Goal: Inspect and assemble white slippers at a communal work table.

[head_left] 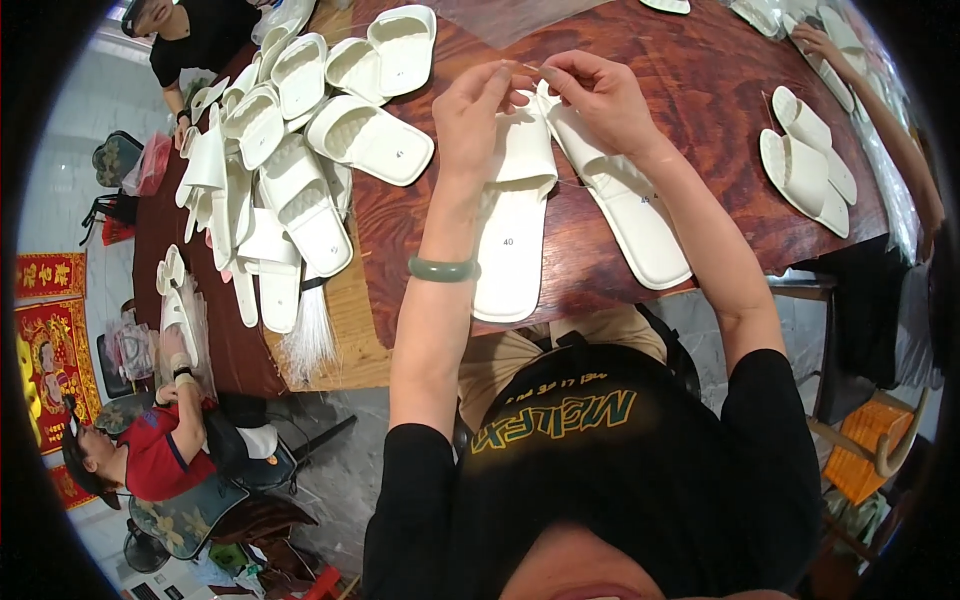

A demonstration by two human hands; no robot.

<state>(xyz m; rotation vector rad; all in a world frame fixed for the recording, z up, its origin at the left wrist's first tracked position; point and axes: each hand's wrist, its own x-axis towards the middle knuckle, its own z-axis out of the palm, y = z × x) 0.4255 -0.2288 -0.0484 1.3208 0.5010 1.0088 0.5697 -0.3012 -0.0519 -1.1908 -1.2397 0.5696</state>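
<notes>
My left hand (480, 115), with a green bangle (441, 270) on its wrist, and my right hand (605, 105) are close together above the toe ends of two cream slide slippers. Fingers and thumb of each are pinched on a thin pale strand (529, 67) that runs between them. Below the left hand lies one slipper (507, 265), its heel toward me. The other slipper (645, 235) lies slanted under my right hand and forearm. A fine thread shows between the two slippers; its ends I cannot make out.
Many cream slippers (300, 190) are heaped at the left, by a bundle of thin white strands (312, 335). Another pair (808, 175) lies at the right of the reddish wooden table (700, 60). Co-workers sit left; another's arm (880, 100) reaches in from the right.
</notes>
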